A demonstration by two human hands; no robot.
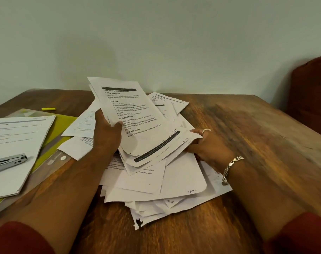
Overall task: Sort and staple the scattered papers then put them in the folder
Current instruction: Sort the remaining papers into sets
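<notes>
Left hand [108,132]: grips a lifted sheaf of printed sheets [137,118] by its left edge, thumb on top.
Right hand [205,145]: pinches the lower right corner of the sheaf.
Loose pile [156,182]: mid-bench, under both hands.
Folder [62,125]: left, beneath the stapler [8,162].
Handling: light, floppy, slippery; best held at opposite edges.

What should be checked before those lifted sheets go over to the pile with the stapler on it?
1. Left hand grips the lifted sheets: ok.
2. Right hand has a sheet's corner pinched: ok.
3. Lifted sheets squared up: not ok, edges fanned.
4. Stapler within reach on the sorted pile: ok.
5. Folder lying flat under that pile: ok.
6. Pages in order: cannot tell.
</notes>
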